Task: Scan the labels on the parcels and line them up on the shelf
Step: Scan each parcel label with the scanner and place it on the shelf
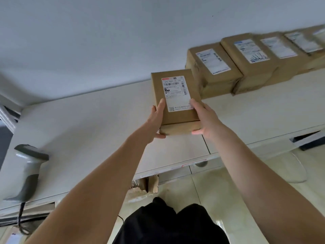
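Nearest to us are our dark trousers [168, 224] and our two bare forearms, which reach forward to the parcel [175, 101]. Our left hand [156, 120] grips its left side, thumb under the near edge and fingers along the top face. Our right hand [205, 118] grips the right side in the same way.

The parcel is at the left end of the row of parcels [249, 62] on the white shelf [88, 120], just beside the nearest one; we cannot tell if it already rests on the shelf. It is a flat box of matte brown cardboard with sharp corners and a smooth white label [175, 93] on top. We judge it light and stiff, not slippery. The two long sides are the good place to hold it, so the label stays uncovered.

A grey scanner [26, 171] with a coiled cable stands at the left.
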